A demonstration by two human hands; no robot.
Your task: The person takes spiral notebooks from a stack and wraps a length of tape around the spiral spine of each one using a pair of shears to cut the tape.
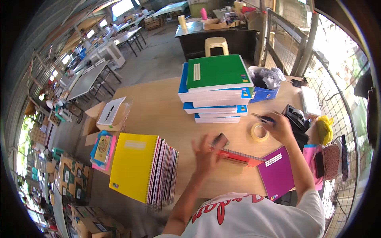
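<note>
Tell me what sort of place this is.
Likely a workshop or small factory hall: stacked notebooks cover part of the near table, long worktables line the large room beyond, and cardboard boxes stand nearby.

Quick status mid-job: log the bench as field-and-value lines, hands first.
Left hand: blurred, at the red spiral notebook
Right hand: at the scissors, grip unclear
Near scissors: tape roll, lying flat
Under right forearm's side: purple notebook
Far stack: green notebook above blue-covered notebooks
Left stack: yellow notebook on top
</note>
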